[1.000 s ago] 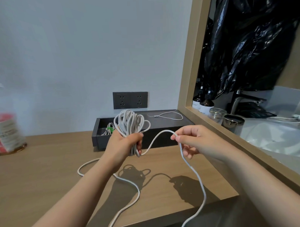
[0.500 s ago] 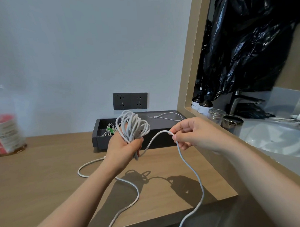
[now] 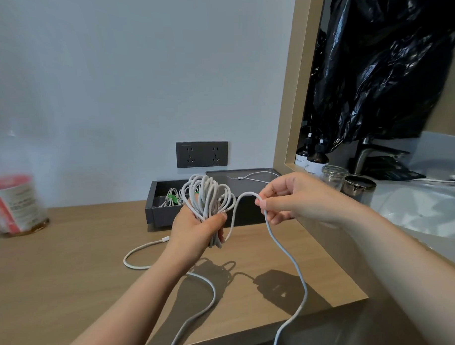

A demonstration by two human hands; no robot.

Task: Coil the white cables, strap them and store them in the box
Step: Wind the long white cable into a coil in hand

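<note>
My left hand [image 3: 197,226] grips a bundle of white cable loops [image 3: 208,196] above the wooden table, in front of the dark box [image 3: 151,208]. My right hand [image 3: 291,197] pinches the same cable's loose run [image 3: 283,250] a little to the right of the bundle. From there the cable hangs down over the table's front edge. Another stretch of white cable with a plug end [image 3: 165,239] curls on the table to the left. Inside the box lie coiled cables with a green strap [image 3: 173,198]. A thin white cable [image 3: 257,177] lies on the box lid.
A dark double wall socket [image 3: 202,154] is behind the box. A red and white can [image 3: 14,204] stands at the far left. To the right, past a wooden frame [image 3: 291,98], are brown bottles [image 3: 316,157], a glass jar [image 3: 333,175], a tap and a washbasin [image 3: 423,212].
My right hand has drawn the loose cable up and left, closer to the bundle. My left hand keeps its hold on the loops.
</note>
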